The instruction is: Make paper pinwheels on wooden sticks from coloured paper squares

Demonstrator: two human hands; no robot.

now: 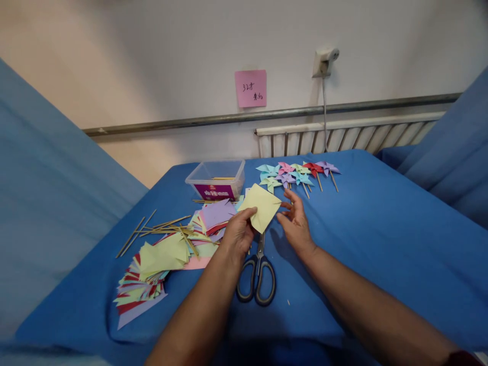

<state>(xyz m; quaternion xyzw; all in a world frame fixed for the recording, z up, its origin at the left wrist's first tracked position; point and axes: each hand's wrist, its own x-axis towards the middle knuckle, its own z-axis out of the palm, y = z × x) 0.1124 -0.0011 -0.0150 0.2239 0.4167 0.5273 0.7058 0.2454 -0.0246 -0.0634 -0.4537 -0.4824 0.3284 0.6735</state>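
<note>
My left hand [239, 233] pinches a pale yellow paper square [260, 206] by its lower left corner, holding it just above the blue cloth. My right hand [294, 221] hovers beside the paper's right edge with its fingers spread and nothing in them. Black-handled scissors [257, 274] lie shut on the cloth right below both hands. To the left lies a spread of coloured paper squares [160, 269] with several thin wooden sticks [152, 227] across and beside it.
A clear plastic box [217, 179] stands behind the paper pile. Several finished paper pinwheels [295, 174] on sticks lie in a row at the table's [381, 229] far edge. A radiator [343, 136] and a pink note [250, 88] are on the wall behind.
</note>
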